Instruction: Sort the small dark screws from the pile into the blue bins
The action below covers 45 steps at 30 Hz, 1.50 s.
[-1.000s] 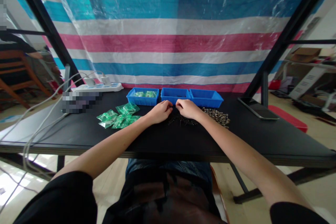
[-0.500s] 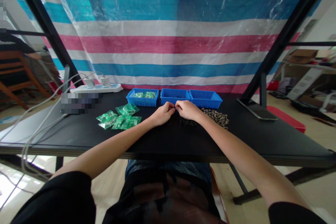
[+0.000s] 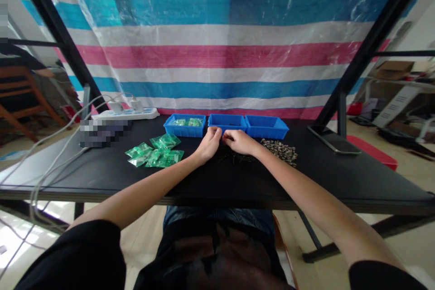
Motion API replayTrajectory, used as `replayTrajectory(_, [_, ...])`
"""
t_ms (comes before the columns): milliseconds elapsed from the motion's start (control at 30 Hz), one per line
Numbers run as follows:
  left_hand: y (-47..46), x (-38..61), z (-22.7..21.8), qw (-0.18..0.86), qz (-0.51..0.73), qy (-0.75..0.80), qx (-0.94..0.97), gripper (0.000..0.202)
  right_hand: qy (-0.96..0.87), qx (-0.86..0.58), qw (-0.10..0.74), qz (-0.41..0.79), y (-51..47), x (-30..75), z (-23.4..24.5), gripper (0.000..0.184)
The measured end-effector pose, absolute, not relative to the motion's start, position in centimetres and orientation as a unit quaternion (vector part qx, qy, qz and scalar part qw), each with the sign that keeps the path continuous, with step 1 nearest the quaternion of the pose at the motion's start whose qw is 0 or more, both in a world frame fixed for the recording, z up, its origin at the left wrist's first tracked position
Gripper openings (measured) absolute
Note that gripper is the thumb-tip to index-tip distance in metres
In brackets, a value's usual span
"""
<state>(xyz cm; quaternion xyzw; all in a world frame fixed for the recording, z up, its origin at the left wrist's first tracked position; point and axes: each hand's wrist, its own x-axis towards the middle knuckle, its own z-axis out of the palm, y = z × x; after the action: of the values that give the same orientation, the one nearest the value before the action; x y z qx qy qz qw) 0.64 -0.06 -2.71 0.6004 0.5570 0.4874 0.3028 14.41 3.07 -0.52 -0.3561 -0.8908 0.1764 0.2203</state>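
Note:
In front of the middle blue bin (image 3: 227, 120), my left hand (image 3: 208, 145) is closed, thumb against fingers. Whatever it may hold is too small to make out. Just to its right, my right hand (image 3: 240, 142) has its fingers curled in a pinch, and their contents are hidden too. A narrow gap separates the two hands. Beneath and in front of the right hand lies a loose pile of thin black pieces (image 3: 238, 159), partly covered by it. Small metal pieces (image 3: 280, 152) are heaped right of my right wrist.
Green-printed plastic packets (image 3: 165, 157) lie left of my left forearm. The left blue bin (image 3: 185, 131) contains similar packets. A right blue bin (image 3: 267, 133) adjoins the middle one. A power strip (image 3: 149, 113) with cables sits back left, a phone (image 3: 335, 140) at right.
My hands have moved apart from touching, opening a small gap. The left hand has turned more upright and shifted slightly left and toward the middle bin.

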Motion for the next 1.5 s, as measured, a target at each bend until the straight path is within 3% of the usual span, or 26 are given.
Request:
replayTrajectory(167, [-0.5, 1.2, -2.9, 0.405, 0.507, 0.476, 0.593, 0.025, -0.89, -0.328, 0.206, 0.242, 2.8, 14.3, -0.4, 0.015])
replayTrajectory(400, [-0.8, 1.0, -2.3, 0.454, 0.497, 0.446, 0.59, 0.027, -0.893, -0.338, 0.217, 0.204, 2.6, 14.2, -0.2, 0.015])
replayTrajectory(500, [-0.6, 0.3, -1.7, 0.384, 0.472, 0.474, 0.636, 0.023, -0.884, -0.353, 0.247, 0.183, 2.7, 14.3, -0.2, 0.015])
replayTrajectory(633, [-0.3, -1.3, -1.2, 0.143, 0.401, 0.501, 0.753, 0.017, -0.859, -0.376, 0.305, 0.166, 2.8, 14.4, 0.0, 0.019])
replayTrajectory(733, [-0.2, -2.0, -1.1, 0.061, 0.349, 0.496, 0.793, 0.011, -0.851, -0.377, 0.326, 0.167, 2.8, 14.4, 0.1, 0.021])
replayTrajectory(967, [-0.3, -1.9, -1.0, 0.036, 0.317, 0.51, 0.799, 0.01, -0.858, -0.359, 0.333, 0.159, 3.0, 14.4, -0.3, 0.02])
replayTrajectory(1167, [-0.4, -2.1, -0.8, 0.031, 0.329, 0.524, 0.785, 0.012, -0.868, -0.337, 0.332, 0.148, 2.9, 14.4, -0.5, 0.003])
replayTrajectory(1500, [-0.5, -2.0, -0.7, 0.046, 0.338, 0.527, 0.778, 0.013, -0.884, -0.314, 0.332, 0.103, 3.0, 14.4, -0.6, 0.007])
